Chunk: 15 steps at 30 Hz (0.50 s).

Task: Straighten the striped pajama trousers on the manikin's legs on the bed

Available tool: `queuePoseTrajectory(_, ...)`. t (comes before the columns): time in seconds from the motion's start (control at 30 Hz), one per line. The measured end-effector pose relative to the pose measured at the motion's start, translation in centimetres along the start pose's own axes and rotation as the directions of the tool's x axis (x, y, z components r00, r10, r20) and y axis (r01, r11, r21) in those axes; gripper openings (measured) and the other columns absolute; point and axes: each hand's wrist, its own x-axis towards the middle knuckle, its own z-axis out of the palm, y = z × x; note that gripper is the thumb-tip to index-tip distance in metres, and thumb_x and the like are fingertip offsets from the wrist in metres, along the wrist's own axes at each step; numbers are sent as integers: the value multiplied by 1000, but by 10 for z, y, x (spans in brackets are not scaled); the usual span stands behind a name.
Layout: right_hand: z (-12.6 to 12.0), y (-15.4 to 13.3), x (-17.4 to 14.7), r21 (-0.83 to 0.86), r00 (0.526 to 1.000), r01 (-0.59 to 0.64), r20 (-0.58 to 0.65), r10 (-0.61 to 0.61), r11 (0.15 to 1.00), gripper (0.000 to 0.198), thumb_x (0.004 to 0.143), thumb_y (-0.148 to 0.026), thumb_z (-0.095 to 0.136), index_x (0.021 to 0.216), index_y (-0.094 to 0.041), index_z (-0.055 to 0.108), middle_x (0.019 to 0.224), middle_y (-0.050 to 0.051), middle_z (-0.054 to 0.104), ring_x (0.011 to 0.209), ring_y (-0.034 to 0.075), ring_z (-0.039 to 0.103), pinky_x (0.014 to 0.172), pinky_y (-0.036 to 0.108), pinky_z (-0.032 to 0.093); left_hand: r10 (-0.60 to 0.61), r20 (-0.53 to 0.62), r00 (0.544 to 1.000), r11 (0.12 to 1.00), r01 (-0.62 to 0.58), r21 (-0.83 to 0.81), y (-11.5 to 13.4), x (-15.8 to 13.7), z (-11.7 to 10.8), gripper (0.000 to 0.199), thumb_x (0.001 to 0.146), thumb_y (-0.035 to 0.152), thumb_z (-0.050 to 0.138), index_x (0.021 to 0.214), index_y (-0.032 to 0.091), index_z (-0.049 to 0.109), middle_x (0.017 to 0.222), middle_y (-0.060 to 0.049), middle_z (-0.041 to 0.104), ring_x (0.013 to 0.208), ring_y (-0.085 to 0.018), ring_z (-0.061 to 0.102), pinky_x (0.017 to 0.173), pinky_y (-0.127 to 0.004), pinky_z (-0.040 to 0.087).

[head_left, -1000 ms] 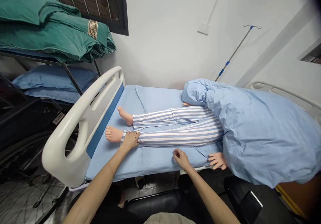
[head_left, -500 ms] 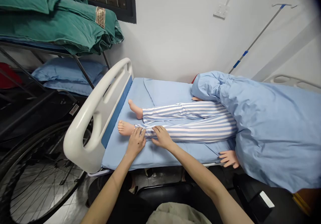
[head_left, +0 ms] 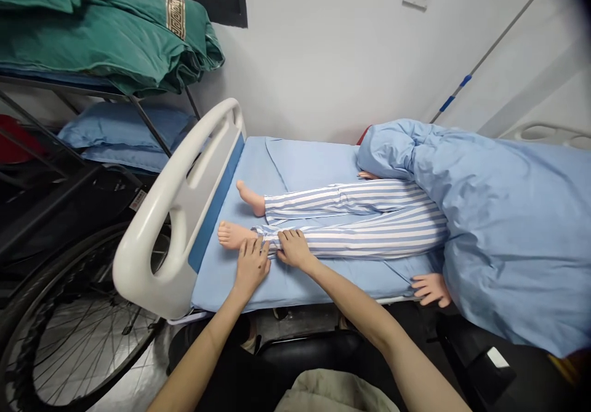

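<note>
A manikin in blue-and-white striped trousers (head_left: 369,242) lies on the bed with its bare feet toward the footboard. My left hand (head_left: 252,265) is at the ankle of the nearer leg, fingers curved over the trouser cuff just behind the nearer foot (head_left: 233,236). Closer to the shin, my right hand (head_left: 294,248) wraps over the same lower leg, its thumb on the near side. The farther leg and its foot (head_left: 250,200) lie apart from both hands. My palms hide part of the cloth beneath them.
A bunched blue quilt (head_left: 512,233) covers the manikin's upper body; one manikin hand (head_left: 431,289) sticks out. The white footboard (head_left: 159,215) rises at the left, beside a wheelchair wheel (head_left: 83,332). Green folded bedding (head_left: 115,36) lies on a rack. A pole (head_left: 494,48) stands at right.
The view has shifted slightly. My left hand has slid a little toward me on the ankle, while my right hand stays on the lower leg with its fingers drawn closer together.
</note>
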Motion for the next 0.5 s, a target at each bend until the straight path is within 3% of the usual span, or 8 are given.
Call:
queuePoseTrajectory(0.13, -15, 4, 34, 144, 1000, -24, 6, 24, 989, 47, 92, -42, 55, 129, -13, 55, 126, 13, 63, 118, 28, 55, 102, 39, 40, 1, -50, 999, 999, -3, -34, -1, 5, -10, 39, 88, 19, 49, 122, 12, 66, 134, -16, 61, 125, -36, 48, 110, -51, 35)
queuePoseTrajectory(0.23, -26, 2, 87, 212, 996, -21, -77, 38, 977, 48, 91, -33, 57, 132, -9, 51, 131, 15, 60, 120, 26, 54, 101, 36, 41, -6, -68, 998, 997, 1, -74, -1, 17, -16, 36, 88, 17, 47, 119, 15, 66, 127, -16, 63, 122, -33, 52, 105, -48, 41)
queuePoseTrajectory(0.33, -26, -4, 146, 228, 993, -20, -110, 46, 973, 64, 83, -32, 68, 137, -7, 45, 136, 17, 56, 123, 28, 51, 104, 40, 40, -9, -19, 1000, 998, 7, -68, -6, 33, -20, 35, 89, 17, 45, 117, 16, 65, 117, -15, 66, 110, -31, 58, 97, -45, 45)
queuePoseTrajectory(0.4, -19, -7, 176, 220, 997, -41, -57, 55, 975, 69, 80, -36, 74, 136, -9, 45, 135, 17, 57, 125, 30, 50, 107, 45, 37, -20, 38, 999, 999, 21, -35, -10, 45, -24, 36, 89, 17, 43, 117, 15, 65, 111, -15, 68, 104, -30, 60, 93, -44, 46)
queuePoseTrajectory(0.5, -3, -1, 196, 210, 985, -167, 86, 152, 963, 60, 80, -44, 75, 124, -9, 53, 118, 17, 66, 115, 29, 58, 105, 46, 37, -54, 110, 992, 998, 49, 48, -13, 70, -28, 38, 88, 16, 42, 118, 12, 65, 111, -17, 67, 103, -31, 59, 91, -44, 45)
